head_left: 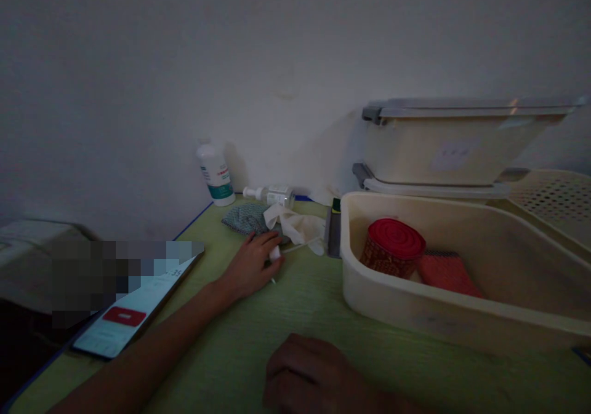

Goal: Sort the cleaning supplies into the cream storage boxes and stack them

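My left hand (253, 263) reaches across the green tabletop, its thumb and fingers closed around a small white object (275, 253) whose kind I cannot make out. A thin white cord (300, 245) runs to the right beside it. Just beyond the fingertips lie a patterned grey-green cloth pouch (247, 218) and a crumpled white cloth or tissue (298, 224). Nearer to me, my right hand (314, 374) rests on the table in a loose fist, dark and partly cut off by the lower edge. Nothing shows sticking out of it, though its palm is hidden.
A cream bin (415, 306) at right holds a red-lidded tin (396, 238) and a red cloth item (450, 274). Behind it stands a lidded box (438, 149). A white bottle (216, 174) and a fallen pump bottle (277, 195) are by the wall. At left lies a phone (133, 309).
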Demonstrator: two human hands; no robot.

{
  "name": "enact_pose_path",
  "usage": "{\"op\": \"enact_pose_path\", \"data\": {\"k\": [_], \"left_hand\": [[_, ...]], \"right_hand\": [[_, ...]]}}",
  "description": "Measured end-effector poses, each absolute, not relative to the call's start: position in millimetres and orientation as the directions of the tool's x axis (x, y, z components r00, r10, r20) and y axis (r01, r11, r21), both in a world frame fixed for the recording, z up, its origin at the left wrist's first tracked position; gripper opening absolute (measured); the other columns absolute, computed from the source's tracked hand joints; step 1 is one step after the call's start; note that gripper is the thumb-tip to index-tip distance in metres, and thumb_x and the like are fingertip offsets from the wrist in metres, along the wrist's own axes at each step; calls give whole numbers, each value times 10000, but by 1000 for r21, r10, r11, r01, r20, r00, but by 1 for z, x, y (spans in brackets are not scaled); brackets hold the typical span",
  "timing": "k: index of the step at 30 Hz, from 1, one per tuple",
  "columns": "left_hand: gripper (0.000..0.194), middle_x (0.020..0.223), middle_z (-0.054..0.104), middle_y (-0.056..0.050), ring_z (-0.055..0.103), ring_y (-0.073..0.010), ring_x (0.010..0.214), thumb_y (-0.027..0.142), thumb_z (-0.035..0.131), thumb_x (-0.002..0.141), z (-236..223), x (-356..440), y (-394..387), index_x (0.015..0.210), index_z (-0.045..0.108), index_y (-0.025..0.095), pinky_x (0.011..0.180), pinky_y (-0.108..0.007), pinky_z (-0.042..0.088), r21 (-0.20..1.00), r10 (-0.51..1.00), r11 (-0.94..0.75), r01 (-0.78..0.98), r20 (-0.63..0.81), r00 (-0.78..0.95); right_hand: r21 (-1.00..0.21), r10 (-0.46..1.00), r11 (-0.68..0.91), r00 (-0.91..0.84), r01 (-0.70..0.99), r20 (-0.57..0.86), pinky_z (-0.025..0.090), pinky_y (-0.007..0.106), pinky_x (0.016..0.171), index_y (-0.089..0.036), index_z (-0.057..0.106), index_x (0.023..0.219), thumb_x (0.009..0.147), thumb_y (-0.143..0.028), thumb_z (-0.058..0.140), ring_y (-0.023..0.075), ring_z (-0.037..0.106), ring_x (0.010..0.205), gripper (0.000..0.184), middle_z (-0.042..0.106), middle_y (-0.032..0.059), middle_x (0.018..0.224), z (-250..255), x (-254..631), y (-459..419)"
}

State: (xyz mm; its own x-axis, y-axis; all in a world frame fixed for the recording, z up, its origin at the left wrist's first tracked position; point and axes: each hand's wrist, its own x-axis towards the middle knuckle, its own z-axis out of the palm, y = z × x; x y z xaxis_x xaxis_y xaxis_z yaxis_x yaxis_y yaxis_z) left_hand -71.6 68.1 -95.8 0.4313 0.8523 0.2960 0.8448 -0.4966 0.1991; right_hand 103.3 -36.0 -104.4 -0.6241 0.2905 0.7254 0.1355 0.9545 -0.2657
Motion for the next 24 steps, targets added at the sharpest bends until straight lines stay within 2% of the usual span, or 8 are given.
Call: {"op": "enact_pose_path", "data": {"k": [4,10,14,18,21,24], "left_hand": [[350,1193,582,-141,527,-244,1106,275,438,835,-93,-71,70,1086,602,95,982,-394,398,255,836,-524,813,337,433],[251,1006,617,-122,549,-247,968,248,481,807,-88,-69,68,943,635,104,896,-393,440,277,825,-546,791,343,450],[256,991,596,-112,555,-214,937,256,454,832,-88,-68,66,991,601,118,863,-351,455,372,790,-601,708,414,453],[252,946,592,-89,564,-179,876,221,360,874,-85,-73,69,979,572,132,816,-327,460,470,775,-589,657,559,295],[255,956,607,-98,556,-206,925,165,365,839,-83,-78,73,951,591,127,839,-373,440,418,778,-504,756,600,187],[284,1056,617,-101,518,-264,1053,173,436,786,-84,-80,76,1002,619,149,911,-476,381,335,814,-367,868,567,126]], "right_hand": [[-500,457,854,-667,145,588,409,185,572,-187,509,809,862,-132,421,105,508,674,116,567,23,774,-99,106,-37],[-705,640,688,-600,171,480,421,205,586,-193,468,778,696,-13,400,120,517,711,209,527,22,758,-90,105,-39],[-776,709,609,-554,167,437,416,210,576,-193,461,752,682,-8,391,114,507,673,209,515,13,737,-86,102,-38],[-804,743,565,-539,187,397,410,209,563,-189,471,725,691,-24,398,111,501,644,184,513,7,705,-84,103,-38],[-821,775,528,-518,216,362,411,213,568,-186,479,719,705,-36,403,114,507,655,168,519,9,705,-82,104,-39],[-837,801,493,-501,239,329,411,215,565,-182,489,722,712,-47,409,115,510,657,157,523,14,712,-82,104,-38]]}}
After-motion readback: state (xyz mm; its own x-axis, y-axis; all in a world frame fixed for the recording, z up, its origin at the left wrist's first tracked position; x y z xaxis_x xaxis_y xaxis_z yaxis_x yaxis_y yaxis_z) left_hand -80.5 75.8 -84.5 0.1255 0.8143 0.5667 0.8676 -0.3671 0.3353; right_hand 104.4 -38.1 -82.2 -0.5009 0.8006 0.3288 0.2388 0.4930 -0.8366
